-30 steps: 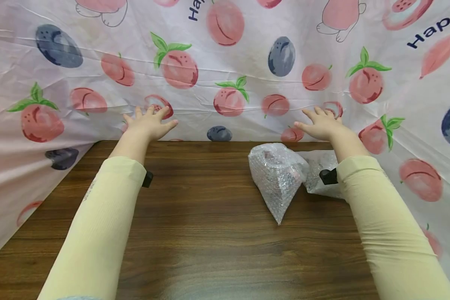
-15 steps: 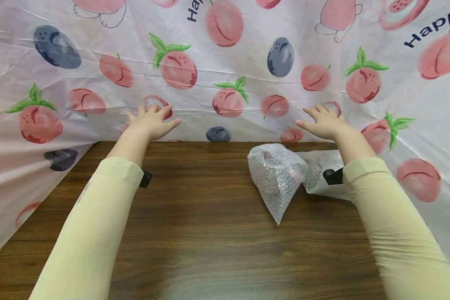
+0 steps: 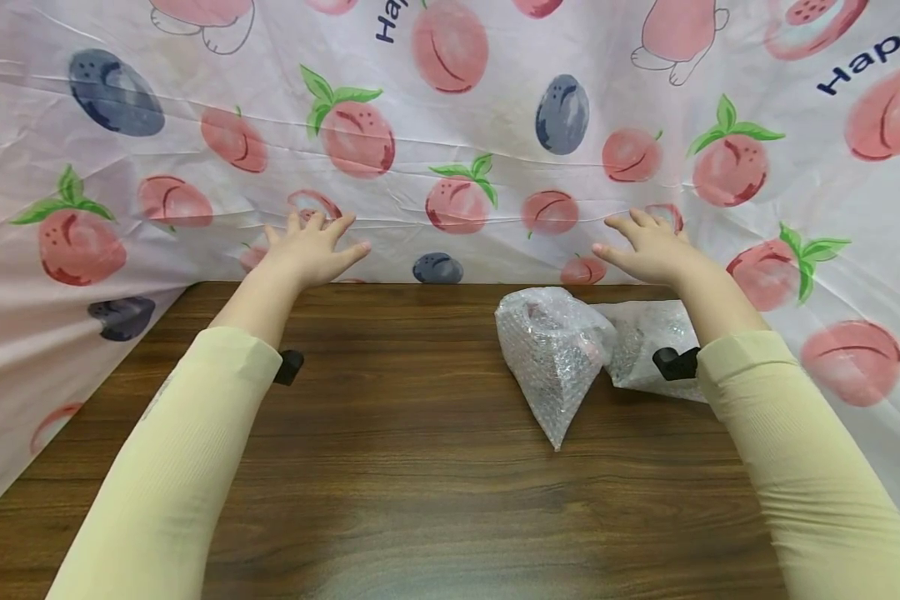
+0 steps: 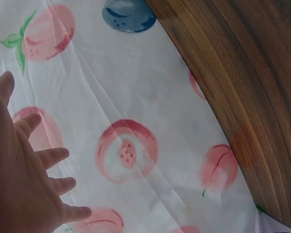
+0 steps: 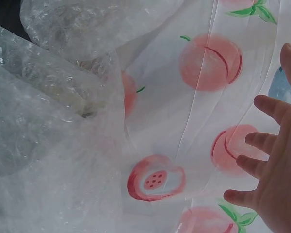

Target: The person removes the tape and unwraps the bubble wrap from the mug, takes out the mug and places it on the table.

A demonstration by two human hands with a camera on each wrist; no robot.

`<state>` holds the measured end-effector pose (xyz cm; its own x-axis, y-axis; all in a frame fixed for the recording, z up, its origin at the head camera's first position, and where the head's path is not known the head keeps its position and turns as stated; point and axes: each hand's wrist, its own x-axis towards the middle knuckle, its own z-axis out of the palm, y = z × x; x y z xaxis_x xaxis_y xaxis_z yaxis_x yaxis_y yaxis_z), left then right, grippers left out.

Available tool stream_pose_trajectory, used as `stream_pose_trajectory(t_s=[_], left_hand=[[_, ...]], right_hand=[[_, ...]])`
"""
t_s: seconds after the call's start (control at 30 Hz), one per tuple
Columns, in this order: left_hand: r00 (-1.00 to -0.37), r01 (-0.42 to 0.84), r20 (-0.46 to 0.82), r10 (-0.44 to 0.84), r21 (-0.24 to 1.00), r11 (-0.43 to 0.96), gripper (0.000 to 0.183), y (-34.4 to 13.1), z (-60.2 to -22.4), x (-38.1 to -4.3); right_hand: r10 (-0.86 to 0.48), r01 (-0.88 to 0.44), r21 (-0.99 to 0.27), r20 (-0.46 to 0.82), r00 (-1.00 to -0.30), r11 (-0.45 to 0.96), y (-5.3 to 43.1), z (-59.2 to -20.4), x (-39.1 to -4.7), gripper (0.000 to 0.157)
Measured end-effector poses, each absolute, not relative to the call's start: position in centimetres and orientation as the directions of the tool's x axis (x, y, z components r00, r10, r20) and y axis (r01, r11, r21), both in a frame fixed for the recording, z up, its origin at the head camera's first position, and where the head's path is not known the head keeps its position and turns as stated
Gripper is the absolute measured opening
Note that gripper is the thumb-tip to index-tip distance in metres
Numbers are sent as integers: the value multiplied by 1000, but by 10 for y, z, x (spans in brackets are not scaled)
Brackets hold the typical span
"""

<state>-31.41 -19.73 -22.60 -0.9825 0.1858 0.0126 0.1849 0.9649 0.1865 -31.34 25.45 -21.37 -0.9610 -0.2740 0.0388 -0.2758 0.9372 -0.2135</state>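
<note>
My left hand point(image 3: 305, 252) is held up above the far left part of the table, fingers spread, holding nothing. In the left wrist view the same hand point(image 4: 29, 170) shows its splayed fingers against the printed cloth. On the other side my right hand point(image 3: 652, 247) is raised with fingers spread and nothing in it. Closest to it are two bubble-wrap bundles: a cone-shaped one point(image 3: 551, 350) with its point toward me, and a flatter one point(image 3: 648, 337) partly hidden behind the right wrist. Bubble wrap point(image 5: 53, 145) fills the left of the right wrist view.
A white cloth point(image 3: 487, 108) printed with peaches and dark blue fruit hangs behind the table and along both sides. The brown wooden table point(image 3: 420, 467) reaches back to it. A small black camera mount point(image 3: 675, 364) sticks out from the right wrist.
The left hand has drifted slightly to the right. My right forearm has shifted a little outward, showing more of the flatter bundle. The bundles have stayed put.
</note>
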Motion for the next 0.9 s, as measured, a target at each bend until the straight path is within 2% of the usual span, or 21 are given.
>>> stream_pose_trajectory(t_s=[0.4, 0.9], left_hand=[[-970, 244, 62, 236, 238, 940, 82, -186, -236, -308], [-934, 350, 206, 293, 354, 867, 76, -169, -261, -310]], right_hand=[[-303, -318, -215, 98, -948, 923, 255, -223, -303, 76], [-334, -371, -263, 174, -926, 891, 257, -239, -286, 73]])
